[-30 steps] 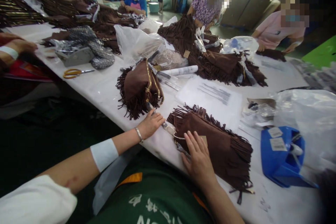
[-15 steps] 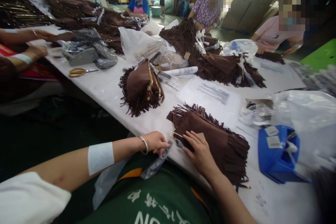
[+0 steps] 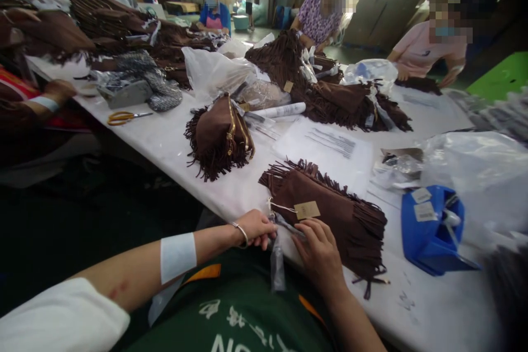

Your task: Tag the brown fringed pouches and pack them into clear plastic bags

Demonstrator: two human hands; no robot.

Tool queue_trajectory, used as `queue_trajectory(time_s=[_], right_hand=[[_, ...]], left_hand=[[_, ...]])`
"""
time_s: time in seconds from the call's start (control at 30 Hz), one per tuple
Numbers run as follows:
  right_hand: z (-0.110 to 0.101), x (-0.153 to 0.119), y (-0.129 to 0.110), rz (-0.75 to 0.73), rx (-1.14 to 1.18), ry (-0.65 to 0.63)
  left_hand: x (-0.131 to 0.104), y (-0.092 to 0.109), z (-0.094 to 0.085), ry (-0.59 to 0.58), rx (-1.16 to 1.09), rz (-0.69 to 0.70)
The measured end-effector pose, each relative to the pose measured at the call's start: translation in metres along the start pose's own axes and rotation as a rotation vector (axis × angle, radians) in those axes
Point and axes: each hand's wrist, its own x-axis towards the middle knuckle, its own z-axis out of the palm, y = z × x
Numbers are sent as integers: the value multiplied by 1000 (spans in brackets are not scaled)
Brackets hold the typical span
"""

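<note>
A brown fringed bag lies flat on the table before me, with a tan paper tag on a white string on top of it. At the bag's near left corner, my left hand is closed in a pinch on a plastic-wrapped strap, whose end hangs down over my apron. My right hand rests at the bag's near edge. Its thumb and bent fingers close around another stretch of the grey wrapped strap. The fingertips of both hands partly hide the strap.
Another fringed bag with gold zips sits farther back. Yellow-handled scissors lie near the table's left edge. To the right stands a blue plastic holder by clear bags. Printed paper lies behind my bag; co-workers sit around the table.
My right hand has slid off the bag's face towards me and closed on the strap, uncovering the tan tag. My left hand has shifted slightly right; the strap end now hangs straight down.
</note>
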Motion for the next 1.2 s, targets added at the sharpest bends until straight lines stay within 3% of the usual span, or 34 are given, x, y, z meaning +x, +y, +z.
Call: queue_trajectory(time_s=[0.1,0.2,0.37,0.47,0.6,0.73,0.8,1.03,1.2], right_hand=[[2,-10,-3,68,-60,-12],[-2,-2,-9,180,32,-48],[-18,19,-20,579,526,-129],[-21,23,-25,741,790,-157],[-18,21,-41,699,774,-118],[-14,15,-61,350,669,-140],[-12,12,-64,264,734,-198],[-6,8,-50,763,835,-251],[6,23,-52,850,913,-402]], left_hand=[[-4,-7,2,41,27,19],[-10,-13,-1,31,46,16],[-15,-10,-1,4,-67,35],[-17,-3,2,19,-241,70],[-20,2,4,-20,-414,85],[-17,-4,4,-99,-533,54],[-14,-11,1,-153,-640,36],[-5,-37,-15,-446,-906,48],[-5,-37,-13,-431,-844,41]])
